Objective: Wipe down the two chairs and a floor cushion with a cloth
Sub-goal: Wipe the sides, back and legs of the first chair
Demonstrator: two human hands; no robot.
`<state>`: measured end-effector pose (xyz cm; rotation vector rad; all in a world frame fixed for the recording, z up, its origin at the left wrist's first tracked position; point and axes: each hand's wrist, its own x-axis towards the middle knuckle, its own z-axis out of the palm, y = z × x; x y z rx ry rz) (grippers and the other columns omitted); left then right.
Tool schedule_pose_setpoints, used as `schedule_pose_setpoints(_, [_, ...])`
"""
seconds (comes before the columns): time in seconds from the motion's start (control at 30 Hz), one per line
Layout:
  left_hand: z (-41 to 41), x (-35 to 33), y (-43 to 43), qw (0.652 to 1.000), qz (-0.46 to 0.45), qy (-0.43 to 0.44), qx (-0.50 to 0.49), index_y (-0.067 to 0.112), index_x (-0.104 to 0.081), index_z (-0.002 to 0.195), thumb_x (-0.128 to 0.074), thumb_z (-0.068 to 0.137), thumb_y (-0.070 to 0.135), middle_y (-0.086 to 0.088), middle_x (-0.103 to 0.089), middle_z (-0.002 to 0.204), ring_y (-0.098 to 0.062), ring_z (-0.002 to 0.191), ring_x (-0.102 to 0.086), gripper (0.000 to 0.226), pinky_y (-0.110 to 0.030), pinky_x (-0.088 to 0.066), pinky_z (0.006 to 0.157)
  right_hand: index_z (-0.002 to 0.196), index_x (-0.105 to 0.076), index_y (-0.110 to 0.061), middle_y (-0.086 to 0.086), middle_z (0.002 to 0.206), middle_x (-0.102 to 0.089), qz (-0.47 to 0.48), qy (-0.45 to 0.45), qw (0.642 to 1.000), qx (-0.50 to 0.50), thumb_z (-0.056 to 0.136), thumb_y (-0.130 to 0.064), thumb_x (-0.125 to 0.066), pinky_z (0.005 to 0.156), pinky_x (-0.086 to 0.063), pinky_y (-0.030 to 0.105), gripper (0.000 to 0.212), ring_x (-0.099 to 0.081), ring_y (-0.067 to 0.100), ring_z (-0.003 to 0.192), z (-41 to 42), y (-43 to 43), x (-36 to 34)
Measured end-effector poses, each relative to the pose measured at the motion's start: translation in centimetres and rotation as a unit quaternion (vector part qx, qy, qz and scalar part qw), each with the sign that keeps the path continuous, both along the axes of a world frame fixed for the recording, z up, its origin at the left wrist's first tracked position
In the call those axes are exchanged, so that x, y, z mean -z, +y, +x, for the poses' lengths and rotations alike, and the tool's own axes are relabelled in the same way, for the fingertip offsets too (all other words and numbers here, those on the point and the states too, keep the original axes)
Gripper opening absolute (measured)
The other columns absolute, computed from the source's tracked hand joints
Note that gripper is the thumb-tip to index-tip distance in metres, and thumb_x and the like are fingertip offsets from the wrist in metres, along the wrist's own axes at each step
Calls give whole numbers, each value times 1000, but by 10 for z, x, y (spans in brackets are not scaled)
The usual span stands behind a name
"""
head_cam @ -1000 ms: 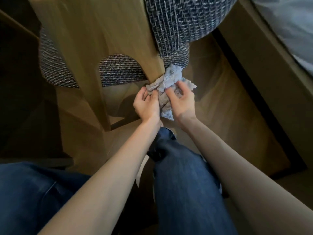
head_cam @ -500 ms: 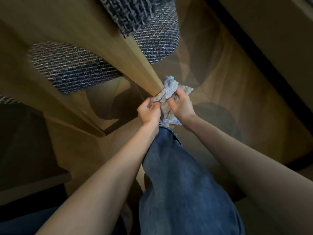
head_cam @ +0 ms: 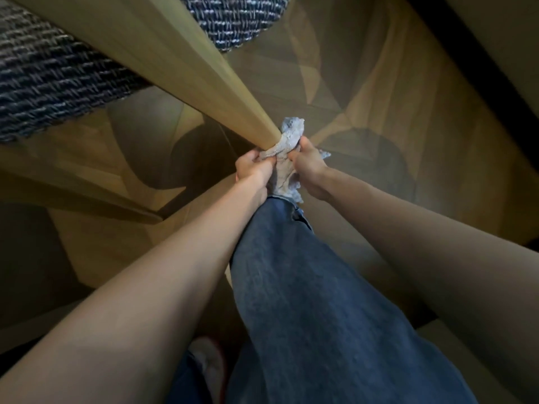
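A light wooden chair leg (head_cam: pixel 204 77) runs from the upper left down to the centre of the head view. A pale grey cloth (head_cam: pixel 287 142) is wrapped round its lower end, close to the floor. My left hand (head_cam: pixel 253 167) grips the cloth from the left and my right hand (head_cam: pixel 309 164) grips it from the right, with the loose end of the cloth hanging between my wrists. The chair's dark woven seat cushion (head_cam: pixel 52 80) fills the upper left, and a second woven seat (head_cam: pixel 236 18) shows at the top.
Another wooden chair leg (head_cam: pixel 87 196) crosses the left side. The floor is wood parquet (head_cam: pixel 364 91). My jeans-clad leg (head_cam: pixel 306 287) stretches below my hands, a light slipper (head_cam: pixel 210 363) near the bottom. A dark baseboard and wall (head_cam: pixel 466 68) run along the right.
Both hands have slid the cloth down the chair leg towards its foot. The view has tipped downward, so the seats have moved up and out of frame.
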<state>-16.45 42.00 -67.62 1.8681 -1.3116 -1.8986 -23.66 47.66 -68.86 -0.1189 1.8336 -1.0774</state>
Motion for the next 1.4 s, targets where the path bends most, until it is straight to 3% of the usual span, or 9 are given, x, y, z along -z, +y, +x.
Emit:
schedule_pose_setpoints(0.1, [4,-13,0,998,14,38,-42,4,-67,114,-62,88,1,-11,-70,102,-13,72,-66,27,-19,-55,57,117,-54,-10,16,114,-64,-38,20,999,22,92,2,-44,93,-52,45,29,-62,29,107,2,2,-19])
schedule_pose_setpoints(0.3, [23,-81,8,982,18,109,-155,3,-69,94,-59,86,-8,-17,-69,94,-28,88,-67,17,-40,-56,84,115,-63,-6,11,103,-69,-104,87,990,27,86,-7,-66,87,-55,39,28,-66,24,96,15,5,-95])
schedule_pose_setpoints(0.47, [39,-155,17,945,14,205,-255,2,-65,83,-61,84,-12,1,-66,52,-7,44,-62,14,-16,-48,42,114,-67,-11,8,104,-71,-104,109,988,27,81,-15,-71,87,-56,42,34,-68,22,96,26,-4,-167])
schedule_pose_setpoints(0.7, [69,-245,19,918,-20,276,-283,-7,-65,110,-62,86,-8,-6,-68,77,-8,49,-64,24,-18,-52,48,114,-66,-11,7,106,-70,-147,115,982,29,79,-23,-76,93,-54,39,38,-68,19,99,51,-9,-253])
schedule_pose_setpoints(0.87, [100,-300,32,914,-46,291,-280,-3,-65,115,-64,85,-7,-18,-72,95,-10,54,-66,30,-22,-54,50,95,-63,-7,9,105,-67,-163,110,980,1,86,-21,-69,90,-52,33,18,-65,20,98,82,12,-304])
schedule_pose_setpoints(0.93, [117,-314,42,924,-59,278,-257,1,-66,116,-66,85,-3,-10,-73,87,-11,59,-67,31,-23,-53,50,80,-58,-13,11,94,-62,-175,97,980,-11,88,-17,-67,80,-49,34,13,-60,21,88,98,27,-319])
schedule_pose_setpoints(1.03, [143,-334,60,926,-89,290,-223,0,-66,113,-63,88,-1,-2,-70,74,-9,61,-68,25,-21,-53,52,85,-60,-14,11,98,-65,-208,95,974,-2,86,-15,-69,87,-53,39,9,-63,22,91,119,52,-341])
schedule_pose_setpoints(1.23, [189,-372,98,949,-235,202,-63,15,-64,103,-63,91,13,-7,-67,109,-18,103,-64,12,-37,-53,93,99,-61,-17,17,115,-65,-251,122,960,8,83,-20,-73,93,-53,44,20,-64,30,107,148,103,-378])
schedule_pose_setpoints(1.4, [211,-403,116,935,-306,176,0,17,-60,99,-64,91,19,-4,-66,108,-16,103,-62,9,-39,-51,95,101,-62,-22,4,102,-64,-273,136,952,-11,83,-23,-75,62,-53,17,22,-65,13,86,153,130,-409])
